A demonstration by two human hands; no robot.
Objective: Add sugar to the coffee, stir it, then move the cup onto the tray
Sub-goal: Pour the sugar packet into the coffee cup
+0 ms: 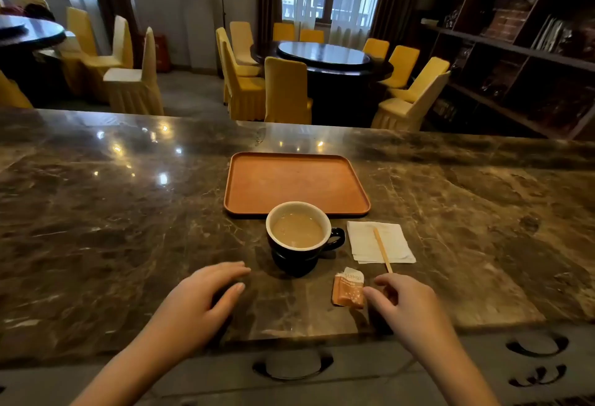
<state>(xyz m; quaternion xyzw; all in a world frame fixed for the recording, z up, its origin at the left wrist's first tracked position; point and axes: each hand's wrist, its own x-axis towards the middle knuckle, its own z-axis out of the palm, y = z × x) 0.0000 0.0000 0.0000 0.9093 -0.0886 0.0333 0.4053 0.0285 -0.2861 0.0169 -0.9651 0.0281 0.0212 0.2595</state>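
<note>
Hands (193, 302) (405, 301) both empty, fingers spread, right hovering beside sugar packet (348, 289) at lower centre; pinching its torn top, tipping over cup (299, 238).

I count on counter (128, 212): one tray (244, 180), one cup (301, 252), one napkin (363, 241), one stirrer (382, 249), one sachet (348, 289), two hands (196, 302).
</note>
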